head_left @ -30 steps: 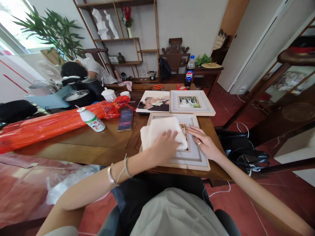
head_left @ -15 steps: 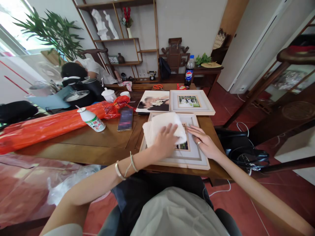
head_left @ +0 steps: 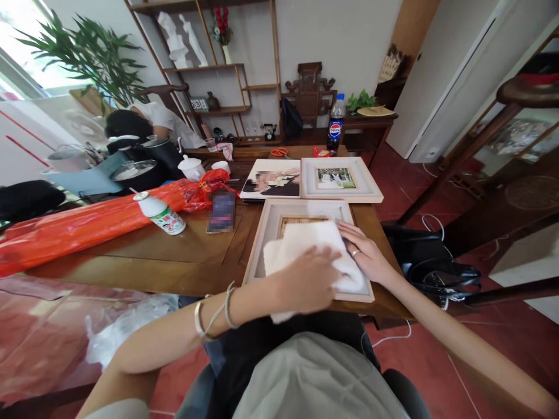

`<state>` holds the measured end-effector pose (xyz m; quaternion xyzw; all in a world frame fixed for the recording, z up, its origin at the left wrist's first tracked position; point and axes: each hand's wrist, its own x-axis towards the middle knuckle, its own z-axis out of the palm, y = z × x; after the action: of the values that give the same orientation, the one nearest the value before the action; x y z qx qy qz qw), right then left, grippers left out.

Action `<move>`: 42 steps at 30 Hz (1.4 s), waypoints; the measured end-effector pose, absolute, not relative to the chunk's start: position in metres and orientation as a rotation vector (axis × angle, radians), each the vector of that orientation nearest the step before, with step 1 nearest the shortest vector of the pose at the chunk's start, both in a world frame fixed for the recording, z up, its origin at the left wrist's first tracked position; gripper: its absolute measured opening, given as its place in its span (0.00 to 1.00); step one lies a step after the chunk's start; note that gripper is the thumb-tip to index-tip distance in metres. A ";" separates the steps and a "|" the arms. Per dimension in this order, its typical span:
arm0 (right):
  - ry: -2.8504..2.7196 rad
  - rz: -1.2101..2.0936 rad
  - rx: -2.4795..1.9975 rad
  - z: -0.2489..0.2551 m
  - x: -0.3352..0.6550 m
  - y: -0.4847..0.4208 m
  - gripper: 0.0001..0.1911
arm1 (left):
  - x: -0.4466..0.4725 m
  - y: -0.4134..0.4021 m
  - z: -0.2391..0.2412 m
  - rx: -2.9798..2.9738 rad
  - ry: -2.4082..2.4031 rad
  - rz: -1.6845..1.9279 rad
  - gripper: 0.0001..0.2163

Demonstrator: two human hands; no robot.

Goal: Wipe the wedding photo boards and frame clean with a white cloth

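Observation:
My left hand (head_left: 308, 280) presses down on a folded white cloth (head_left: 311, 237), its fingers somewhat blurred. Under the cloth lies a pale wooden picture frame (head_left: 256, 244) at the table's front edge. The cloth covers most of the small picture in the middle and hangs past the frame's near edge. My right hand (head_left: 369, 255) rests with outstretched fingers on the right side of this frame, beside the cloth. Behind it lie a second frame (head_left: 371, 185) with a small outdoor picture and a large photo print (head_left: 279, 185).
The wooden table (head_left: 205, 256) also bears a white bottle (head_left: 159, 212), a phone (head_left: 221, 212), a long red wrapped bundle (head_left: 100, 227), orange-handled scissors (head_left: 279, 152) and a cola bottle (head_left: 335, 125). Another person (head_left: 152, 116) leans down at the far left. A black bag (head_left: 441, 273) is at the right.
My left hand has slid the cloth toward me and to the right over the frame, baring its upper part. My right hand stays almost in place.

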<state>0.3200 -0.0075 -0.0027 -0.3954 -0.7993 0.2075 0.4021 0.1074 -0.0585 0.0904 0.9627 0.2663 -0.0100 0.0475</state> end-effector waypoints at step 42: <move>-2.017 0.563 -1.003 0.001 0.317 -0.009 0.24 | 0.018 -0.007 0.087 2.884 1.260 -0.176 0.25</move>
<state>0.3175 -0.0095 0.0014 -0.3960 -0.7968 0.2225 0.3985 0.0181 -0.0069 0.0868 0.9149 0.3998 -0.0559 -0.0053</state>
